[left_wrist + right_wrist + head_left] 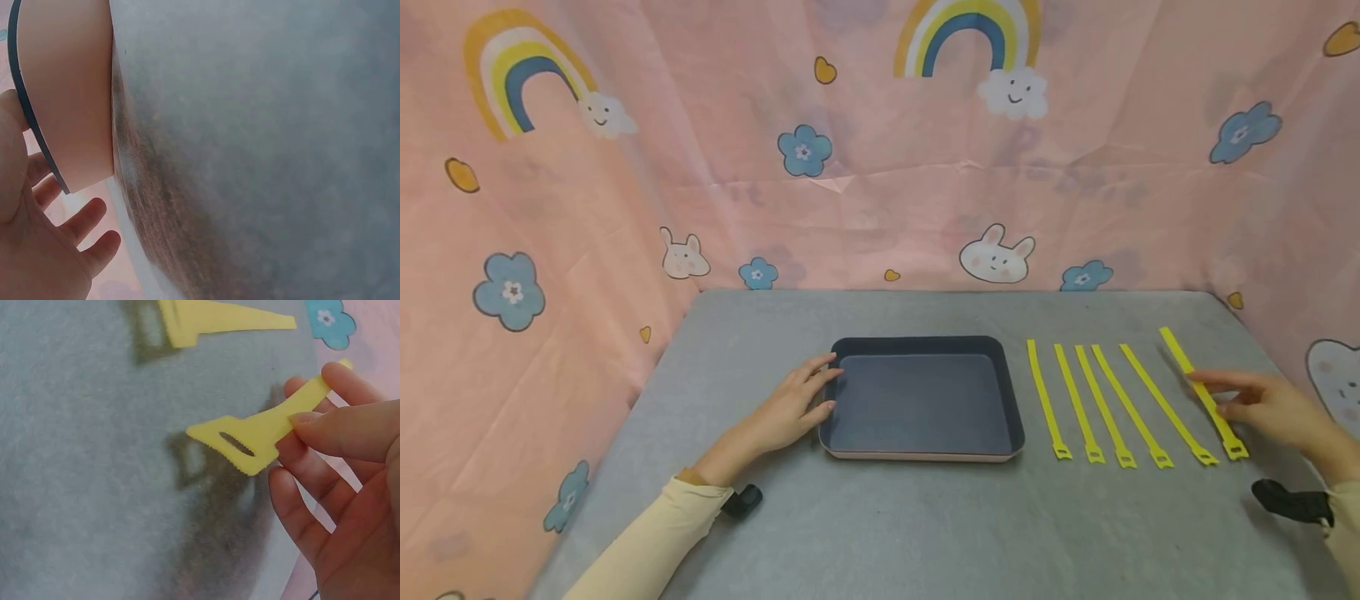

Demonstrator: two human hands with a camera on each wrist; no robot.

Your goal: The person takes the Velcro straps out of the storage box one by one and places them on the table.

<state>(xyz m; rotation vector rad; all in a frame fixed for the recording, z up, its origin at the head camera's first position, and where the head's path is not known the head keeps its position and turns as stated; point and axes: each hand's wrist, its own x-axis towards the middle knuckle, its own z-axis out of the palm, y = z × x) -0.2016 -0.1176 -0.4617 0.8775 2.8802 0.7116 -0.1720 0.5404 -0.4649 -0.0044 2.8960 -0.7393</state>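
My left hand (793, 407) lies at the left side of a shallow dark baking tray (917, 454). Its fingertips touch the tray's rim, with the fingers spread and only loosely bent. From the left wrist, the tray's pinkish outer wall (69, 94) shows close to this hand (44, 237). On the far right, my right hand (1273, 408) pinches a yellow hook-and-loop cable tie (1206, 403) between thumb and fingers. The slotted head of this cable tie (250, 440) points away from the hand (350, 456), over its own shadow on the table.
Several more yellow cable ties (1112, 408) lie side by side between the tray and my right hand, slotted ends toward me. The grey table (925, 533) ends at a pink printed cloth (865, 200) behind and at both sides.
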